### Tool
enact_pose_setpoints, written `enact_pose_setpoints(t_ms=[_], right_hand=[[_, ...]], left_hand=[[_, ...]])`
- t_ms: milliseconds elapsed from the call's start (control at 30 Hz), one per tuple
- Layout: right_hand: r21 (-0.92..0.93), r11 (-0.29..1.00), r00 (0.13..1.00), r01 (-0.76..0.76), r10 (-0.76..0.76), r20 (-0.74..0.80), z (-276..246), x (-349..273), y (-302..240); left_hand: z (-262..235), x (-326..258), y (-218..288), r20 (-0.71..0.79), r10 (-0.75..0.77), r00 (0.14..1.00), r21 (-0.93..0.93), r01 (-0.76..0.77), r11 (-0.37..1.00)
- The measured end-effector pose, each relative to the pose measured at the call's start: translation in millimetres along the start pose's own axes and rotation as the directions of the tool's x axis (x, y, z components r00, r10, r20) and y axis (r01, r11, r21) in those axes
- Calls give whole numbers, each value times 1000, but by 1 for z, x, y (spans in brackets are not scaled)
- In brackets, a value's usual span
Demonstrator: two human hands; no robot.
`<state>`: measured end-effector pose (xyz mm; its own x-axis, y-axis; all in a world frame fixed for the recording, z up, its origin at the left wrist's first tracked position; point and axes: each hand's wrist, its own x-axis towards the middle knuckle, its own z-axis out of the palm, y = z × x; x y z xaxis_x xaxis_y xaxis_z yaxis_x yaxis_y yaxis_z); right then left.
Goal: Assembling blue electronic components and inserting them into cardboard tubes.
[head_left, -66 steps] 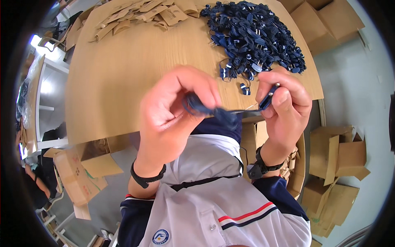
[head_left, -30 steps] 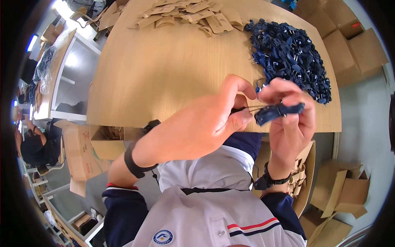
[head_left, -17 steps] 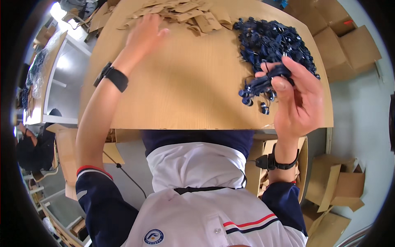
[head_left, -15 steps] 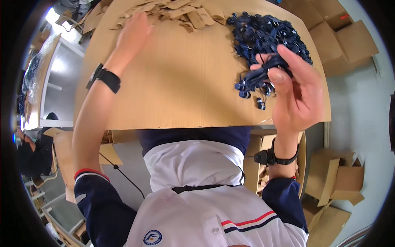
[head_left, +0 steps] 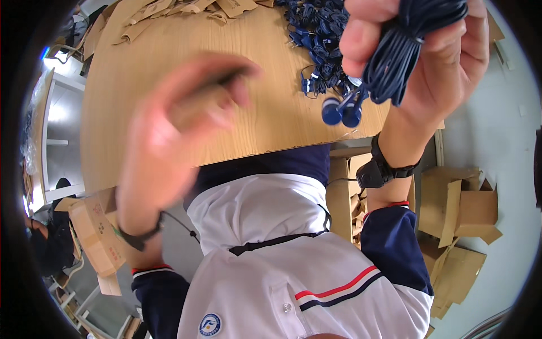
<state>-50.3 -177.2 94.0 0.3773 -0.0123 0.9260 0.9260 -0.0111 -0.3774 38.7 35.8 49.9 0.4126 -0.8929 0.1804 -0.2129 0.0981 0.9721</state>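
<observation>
My right hand (head_left: pixel 446 62) is raised close to the camera at the upper right, shut on a coiled bundle of dark blue earphones (head_left: pixel 401 51). The bundle's two earbuds (head_left: pixel 340 111) dangle below it over the wooden table (head_left: pixel 271 124). My left hand (head_left: pixel 169 147) is blurred by motion in front of the table's near edge. Its fingers pinch what looks like a small brown cardboard card (head_left: pixel 209 93). The two hands are apart.
A heap of dark blue earphones (head_left: pixel 319 34) lies at the table's far right. Brown cardboard cards (head_left: pixel 164 11) are spread along its far left edge. Flattened cardboard boxes (head_left: pixel 463 209) lie on the floor to the right, another box (head_left: pixel 96 231) to the left.
My left hand has come back from the cardboard cards at the far edge toward me. My right hand has lifted an earphone bundle off the heap and up near the camera.
</observation>
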Motion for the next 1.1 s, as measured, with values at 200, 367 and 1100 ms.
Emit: enact_pose_setpoints(t_ms=[200,367,1100], right_hand=[[-123,991,997,-47,38,-70,36,13,16],[-327,944,998,-52,44,-33,42,-5,-15],[-874,448,813,-189,570,116,64,-25,-29]], left_hand=[[58,1,-6,-48,148,988,-192,-155,969],[62,-10,-4,-122,18,992,-291,-53,955],[25,-17,-21,151,-131,980,-567,194,800]])
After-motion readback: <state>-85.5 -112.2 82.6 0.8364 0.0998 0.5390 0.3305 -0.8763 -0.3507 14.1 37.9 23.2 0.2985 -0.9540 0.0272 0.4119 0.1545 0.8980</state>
